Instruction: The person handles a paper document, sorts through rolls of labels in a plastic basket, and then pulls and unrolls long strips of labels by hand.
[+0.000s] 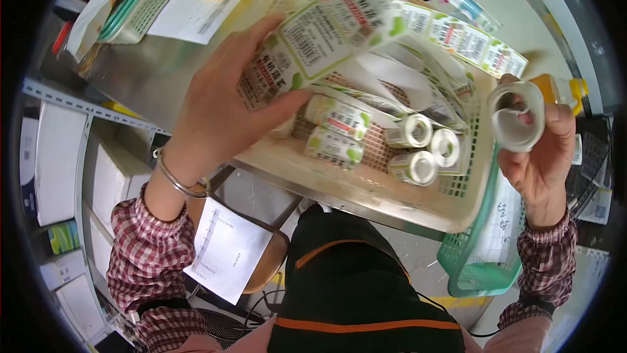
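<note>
The left hand point(219, 101), upper left of centre, has its grip clamped on a printed label strip point(313, 43); at the right of the frame, the right hand point(545, 163) has its grip closed around a white-cored roll point(518, 118), open end facing the camera. To handle these well, the strip is best held by its edges, flat and without creases, and the roll lightly enough to turn without being squashed. Whether strip and roll are joined, I cannot tell. At centre, the cream basket point(392, 204) on the metal surface point(140, 82) contains small label rolls point(336, 116), some showing open cores, with loose strips point(421, 85) looping behind them. Lower right, a green basket point(483, 278) holds a handwritten sheet point(504, 225).
</note>
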`<state>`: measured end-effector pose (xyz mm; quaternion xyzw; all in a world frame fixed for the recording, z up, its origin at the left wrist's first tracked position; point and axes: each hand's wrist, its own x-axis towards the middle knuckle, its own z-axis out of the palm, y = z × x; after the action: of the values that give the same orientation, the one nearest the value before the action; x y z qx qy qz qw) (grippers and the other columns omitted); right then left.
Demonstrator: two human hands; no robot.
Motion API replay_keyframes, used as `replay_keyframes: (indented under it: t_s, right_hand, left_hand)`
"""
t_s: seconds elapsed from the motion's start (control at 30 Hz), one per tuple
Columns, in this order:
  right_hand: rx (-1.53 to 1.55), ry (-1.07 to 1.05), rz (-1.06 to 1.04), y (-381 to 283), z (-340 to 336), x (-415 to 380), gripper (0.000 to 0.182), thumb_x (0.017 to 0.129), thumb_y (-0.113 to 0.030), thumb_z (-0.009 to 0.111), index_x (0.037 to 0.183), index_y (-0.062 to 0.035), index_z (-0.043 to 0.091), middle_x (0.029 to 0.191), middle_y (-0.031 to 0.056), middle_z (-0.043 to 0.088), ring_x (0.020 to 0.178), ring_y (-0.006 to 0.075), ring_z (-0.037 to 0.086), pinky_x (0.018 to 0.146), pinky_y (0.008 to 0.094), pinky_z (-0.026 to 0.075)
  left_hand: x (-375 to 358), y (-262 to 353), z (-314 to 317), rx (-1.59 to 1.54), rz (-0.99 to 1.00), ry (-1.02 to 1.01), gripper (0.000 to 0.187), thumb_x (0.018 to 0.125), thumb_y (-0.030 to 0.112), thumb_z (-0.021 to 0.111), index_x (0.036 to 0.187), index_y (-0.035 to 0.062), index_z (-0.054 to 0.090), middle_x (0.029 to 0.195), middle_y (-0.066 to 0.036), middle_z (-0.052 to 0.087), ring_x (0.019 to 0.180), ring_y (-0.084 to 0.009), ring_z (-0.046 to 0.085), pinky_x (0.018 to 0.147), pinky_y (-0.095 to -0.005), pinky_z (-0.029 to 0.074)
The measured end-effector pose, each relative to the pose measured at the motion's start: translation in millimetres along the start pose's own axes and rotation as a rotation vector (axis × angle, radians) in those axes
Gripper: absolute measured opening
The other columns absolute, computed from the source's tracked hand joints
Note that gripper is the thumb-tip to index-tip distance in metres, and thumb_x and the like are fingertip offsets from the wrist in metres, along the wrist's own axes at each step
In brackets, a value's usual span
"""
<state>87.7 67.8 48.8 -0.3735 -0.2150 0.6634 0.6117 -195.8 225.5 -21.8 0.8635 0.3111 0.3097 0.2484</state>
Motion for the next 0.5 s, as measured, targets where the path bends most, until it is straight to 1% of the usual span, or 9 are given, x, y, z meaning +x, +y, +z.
replay_keyframes:
  t_s: [0.07, 0.17, 0.23, 0.3, 0.37, 0.4, 0.43, 0.47, 0.5]
  right_hand:
    - [0.04, -0.039, -0.047, -8, -4, -12, 0.051, 0.091, -0.027, 0.039, 0.126, 0.0104, 0.034, 0.099, 0.0269, 0.06, 0.077, 0.0286, 0.067, 0.06, 0.0429, 0.059]
    - [0.036, 0.082, -0.115, -7, 1, -23, 0.05, 0.09, -0.025, 0.043, 0.125, 0.0102, 0.036, 0.099, 0.0237, 0.06, 0.076, 0.0262, 0.067, 0.063, 0.0397, 0.059]
    - [-0.378, 0.28, -0.166, -2, -2, -28, 0.05, 0.088, -0.02, 0.054, 0.128, 0.0042, 0.034, 0.098, 0.0138, 0.058, 0.071, 0.0175, 0.063, 0.059, 0.032, 0.06]
    - [-0.461, 0.278, -0.131, -1, 0, -30, 0.05, 0.085, -0.014, 0.058, 0.127, 0.0028, 0.036, 0.098, 0.0118, 0.058, 0.074, 0.0167, 0.063, 0.062, 0.0313, 0.059]
    - [-0.773, 0.143, -0.172, 7, 15, -31, 0.048, 0.085, -0.009, 0.058, 0.127, 0.0019, 0.038, 0.102, 0.0116, 0.057, 0.078, 0.0174, 0.064, 0.069, 0.0317, 0.058]
    - [-0.763, 0.016, -0.178, 11, 19, -27, 0.047, 0.084, -0.008, 0.058, 0.126, 0.0019, 0.039, 0.105, 0.0123, 0.056, 0.081, 0.0176, 0.063, 0.07, 0.0313, 0.057]
    - [-0.756, -0.12, -0.181, 14, 22, -22, 0.046, 0.084, -0.006, 0.057, 0.126, 0.0019, 0.04, 0.108, 0.013, 0.055, 0.083, 0.0179, 0.063, 0.072, 0.0308, 0.056]
    - [-0.586, -0.142, -0.098, 20, 27, -20, 0.043, 0.082, 0.0, 0.056, 0.123, 0.0027, 0.043, 0.112, 0.0129, 0.054, 0.091, 0.0179, 0.061, 0.079, 0.0305, 0.052]
    - [-0.585, -0.151, -0.095, 17, 28, -21, 0.043, 0.082, 0.0, 0.056, 0.123, 0.0027, 0.043, 0.112, 0.0129, 0.054, 0.091, 0.0179, 0.061, 0.079, 0.0305, 0.052]
  left_hand:
    - [5, 1, 5, 0.046, 0.003, -0.041, 0.065, 0.071, 0.019, 0.073, 0.129, 0.0083, 0.046, 0.116, -0.012, 0.056, 0.104, -0.0225, 0.055, 0.09, -0.0347, 0.043]
    - [9, -6, 7, 0.188, 0.027, -0.115, 0.063, 0.071, 0.019, 0.073, 0.127, 0.0084, 0.048, 0.118, -0.012, 0.054, 0.107, -0.0238, 0.053, 0.091, -0.0356, 0.042]
    - [10, 1, 11, 0.271, 0.058, -0.156, 0.063, 0.07, 0.018, 0.074, 0.127, 0.0086, 0.048, 0.119, -0.012, 0.053, 0.11, -0.0246, 0.051, 0.092, -0.0361, 0.042]
    - [9, 28, 10, 0.497, 0.211, 0.007, 0.063, 0.069, 0.016, 0.074, 0.126, 0.0062, 0.048, 0.121, -0.013, 0.052, 0.115, -0.026, 0.048, 0.095, -0.0372, 0.04]
    - [3, 74, 10, 0.142, 0.235, -0.028, 0.064, 0.071, 0.012, 0.073, 0.128, 0.0033, 0.045, 0.122, -0.015, 0.05, 0.116, -0.0268, 0.047, 0.095, -0.0374, 0.04]
    - [3, 88, 18, 0.146, 0.232, -0.026, 0.064, 0.071, 0.012, 0.073, 0.128, 0.0033, 0.045, 0.122, -0.015, 0.05, 0.116, -0.0268, 0.047, 0.095, -0.0374, 0.04]
    - [3, 101, 27, -0.111, 0.264, -0.164, 0.064, 0.072, 0.011, 0.071, 0.129, 0.0024, 0.043, 0.122, -0.014, 0.05, 0.116, -0.026, 0.046, 0.094, -0.0358, 0.04]
    - [3, 109, 31, -0.369, 0.294, -0.298, 0.065, 0.074, 0.009, 0.07, 0.131, 0.0016, 0.041, 0.121, -0.014, 0.051, 0.117, -0.0251, 0.046, 0.094, -0.0342, 0.041]
    - [0, 108, 34, -0.364, 0.287, -0.293, 0.065, 0.074, 0.009, 0.07, 0.131, 0.0016, 0.041, 0.121, -0.014, 0.051, 0.117, -0.0251, 0.046, 0.094, -0.0342, 0.041]
